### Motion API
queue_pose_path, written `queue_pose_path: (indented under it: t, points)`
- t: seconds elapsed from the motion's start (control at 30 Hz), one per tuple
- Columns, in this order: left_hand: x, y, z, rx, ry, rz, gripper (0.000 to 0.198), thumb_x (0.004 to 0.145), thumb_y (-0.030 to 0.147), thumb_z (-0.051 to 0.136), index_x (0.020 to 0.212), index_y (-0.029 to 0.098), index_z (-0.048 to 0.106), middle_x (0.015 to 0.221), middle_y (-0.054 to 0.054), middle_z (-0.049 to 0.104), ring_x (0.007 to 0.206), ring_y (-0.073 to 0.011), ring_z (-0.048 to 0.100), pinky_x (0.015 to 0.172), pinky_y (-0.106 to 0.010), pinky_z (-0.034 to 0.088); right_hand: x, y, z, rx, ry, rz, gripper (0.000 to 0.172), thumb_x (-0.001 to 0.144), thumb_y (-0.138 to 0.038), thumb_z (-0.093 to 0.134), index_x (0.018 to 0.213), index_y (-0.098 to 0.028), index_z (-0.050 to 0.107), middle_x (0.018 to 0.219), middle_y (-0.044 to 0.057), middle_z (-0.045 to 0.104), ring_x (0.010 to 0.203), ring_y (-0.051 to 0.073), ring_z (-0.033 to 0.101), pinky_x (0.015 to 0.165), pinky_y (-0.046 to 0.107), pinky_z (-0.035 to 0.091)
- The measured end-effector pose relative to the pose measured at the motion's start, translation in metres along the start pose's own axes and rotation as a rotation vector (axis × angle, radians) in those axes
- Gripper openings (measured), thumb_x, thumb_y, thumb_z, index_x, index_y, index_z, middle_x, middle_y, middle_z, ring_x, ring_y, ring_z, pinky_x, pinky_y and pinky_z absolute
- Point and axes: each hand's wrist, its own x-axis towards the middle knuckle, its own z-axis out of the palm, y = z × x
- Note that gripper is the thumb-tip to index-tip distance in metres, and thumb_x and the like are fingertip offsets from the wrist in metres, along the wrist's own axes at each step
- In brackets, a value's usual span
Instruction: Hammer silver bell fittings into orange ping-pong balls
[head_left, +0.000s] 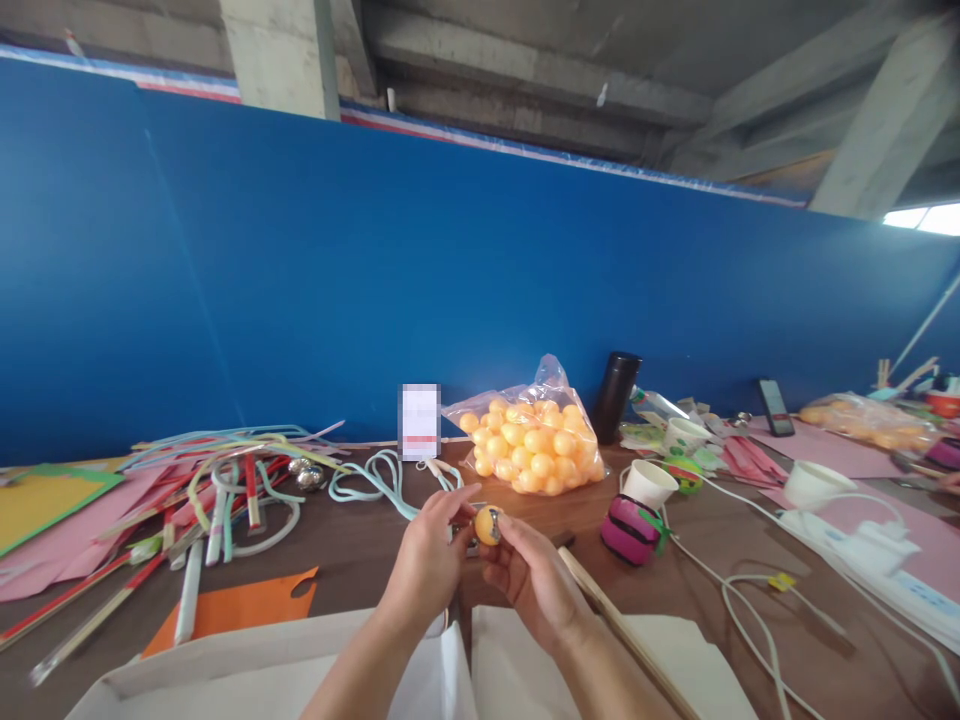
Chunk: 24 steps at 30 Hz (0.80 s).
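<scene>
Item: one orange table-tennis ball [486, 524], between my two hands, gripped by thumb and fingers of my right hand [538, 572]; dark, shiny patch beside the thumb. Held at its edge, I judge, to leave most of the surface exposed and stop it rolling.

Item: left hand [426, 548], forefinger extended past the ball, remaining fingers bent near its left side; whether they pinch anything, I cannot tell.

Pose: forearms rising from below, converging at the ball, wrists apart, palms turned inward.

Item: clear plastic bag [552, 374] of similar balls, beyond my fingertips and slightly right; presumably bagged against rolling away.

Item: magenta pouch [631, 532], right of my fingers; white paper cup [651, 484] just behind.

Item: wooden stick [624, 632], alongside my right forearm.

Item: light-blue cord [369, 486], looped beyond my left fingers.
</scene>
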Motion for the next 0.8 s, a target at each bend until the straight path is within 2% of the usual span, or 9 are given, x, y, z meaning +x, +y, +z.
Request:
queue_pose_path:
  t: [0.13,0.47,0.53,0.67,0.8]
  points:
    - [0.000,0.000,-0.002,0.060,-0.016,-0.037,0.041,0.074,0.011,0.051,0.110,0.025,0.066,0.086,-0.003,0.065,0.082,-0.0172,0.062,0.079,-0.028,0.045,0.000,0.002,0.000,-0.049,-0.008,-0.003,0.023,0.083,-0.035,0.066,0.092,-0.014,0.070,0.083,0.003,0.068,0.069,0.011,0.063,0.054,0.018,0.052]
    - [0.002,-0.011,-0.002,-0.029,-0.026,-0.194,0.039,0.071,0.017,0.055,0.109,0.020,0.066,0.080,-0.002,0.065,0.073,-0.0161,0.061,0.070,-0.026,0.044,-0.002,0.005,0.001,-0.216,-0.041,-0.014,0.024,0.081,-0.036,0.068,0.088,-0.013,0.069,0.078,0.003,0.064,0.068,0.012,0.059,0.056,0.022,0.051]
    - [0.003,-0.013,-0.004,-0.005,-0.021,-0.248,0.033,0.069,0.020,0.058,0.100,0.019,0.069,0.077,-0.002,0.067,0.072,-0.0168,0.061,0.067,-0.026,0.043,-0.003,0.004,0.001,-0.244,-0.042,-0.013,0.026,0.080,-0.037,0.068,0.089,-0.012,0.070,0.079,0.003,0.064,0.069,0.012,0.059,0.057,0.022,0.051]
    - [0.002,-0.014,-0.007,0.055,-0.064,-0.327,0.013,0.066,0.029,0.063,0.069,0.019,0.069,0.068,-0.002,0.068,0.067,-0.0183,0.061,0.060,-0.026,0.039,-0.004,0.004,0.004,-0.265,-0.025,-0.023,0.026,0.079,-0.038,0.070,0.088,-0.013,0.071,0.079,0.002,0.065,0.068,0.012,0.059,0.057,0.022,0.051]
    - [0.003,-0.014,-0.008,0.021,-0.080,-0.347,0.015,0.066,0.032,0.063,0.067,0.018,0.069,0.066,-0.002,0.069,0.065,-0.0186,0.060,0.058,-0.025,0.039,-0.002,0.004,0.004,-0.245,0.020,-0.025,0.029,0.074,-0.040,0.073,0.086,-0.013,0.072,0.076,0.003,0.066,0.065,0.012,0.059,0.053,0.022,0.051]
